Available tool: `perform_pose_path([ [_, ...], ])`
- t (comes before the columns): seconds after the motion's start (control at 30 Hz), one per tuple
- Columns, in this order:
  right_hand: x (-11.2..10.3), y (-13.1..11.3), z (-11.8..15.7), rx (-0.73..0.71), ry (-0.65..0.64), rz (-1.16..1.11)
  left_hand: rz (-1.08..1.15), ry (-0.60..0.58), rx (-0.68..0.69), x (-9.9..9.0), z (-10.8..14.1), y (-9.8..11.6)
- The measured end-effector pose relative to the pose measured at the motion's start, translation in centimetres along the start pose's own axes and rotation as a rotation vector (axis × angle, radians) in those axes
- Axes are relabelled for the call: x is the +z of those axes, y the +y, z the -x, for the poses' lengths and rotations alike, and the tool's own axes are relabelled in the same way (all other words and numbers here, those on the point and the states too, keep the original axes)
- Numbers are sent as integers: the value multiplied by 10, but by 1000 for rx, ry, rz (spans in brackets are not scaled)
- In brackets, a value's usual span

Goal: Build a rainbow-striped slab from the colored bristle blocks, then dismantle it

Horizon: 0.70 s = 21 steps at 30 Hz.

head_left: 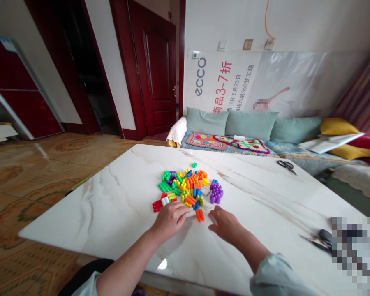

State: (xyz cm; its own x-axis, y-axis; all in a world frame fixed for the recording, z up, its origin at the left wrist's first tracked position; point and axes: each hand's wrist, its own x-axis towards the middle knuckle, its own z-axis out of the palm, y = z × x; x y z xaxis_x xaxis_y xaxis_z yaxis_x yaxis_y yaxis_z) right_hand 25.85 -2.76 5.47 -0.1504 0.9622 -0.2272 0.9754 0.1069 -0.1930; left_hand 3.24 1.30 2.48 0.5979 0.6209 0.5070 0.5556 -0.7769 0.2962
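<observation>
Fingers curve beside glossy, round-ended plastic pieces.

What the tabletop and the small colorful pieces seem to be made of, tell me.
Tabletop: polished marble or an imitation, glossy white with brownish veins and a bright reflection; I cannot tell which. Small colorful pieces: probably molded plastic, smooth and slightly shiny, judging by their even colors and rounded shapes.
</observation>
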Motion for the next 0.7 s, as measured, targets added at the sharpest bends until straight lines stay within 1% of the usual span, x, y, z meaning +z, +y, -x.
perform_pose_path([
  [0.07,-4,-5,4,2,-32,19,-23,96,-73,-1,-8,-13],
  [0.13,-7,-11,9,3,-62,32,-44,173,-161,0,-18,-31],
  [0.2,-9,-19,14,-3,-82,28,-71,178,-275,1,-31,-52],
  [0.3,-11,-27,21,-25,-100,-7,-127,75,-431,3,-51,-82],
  [0.37,-12,-30,24,-33,-109,-20,-144,12,-473,5,-64,-99],
  [0.43,-14,-31,27,-31,-121,-15,-150,-56,-487,5,-74,-112],
  [0.57,-17,-31,30,-24,-151,-10,-156,-202,-484,6,-89,-127],
  [0.7,-18,-34,32,-45,-151,-34,-142,-277,-462,7,-94,-135],
])
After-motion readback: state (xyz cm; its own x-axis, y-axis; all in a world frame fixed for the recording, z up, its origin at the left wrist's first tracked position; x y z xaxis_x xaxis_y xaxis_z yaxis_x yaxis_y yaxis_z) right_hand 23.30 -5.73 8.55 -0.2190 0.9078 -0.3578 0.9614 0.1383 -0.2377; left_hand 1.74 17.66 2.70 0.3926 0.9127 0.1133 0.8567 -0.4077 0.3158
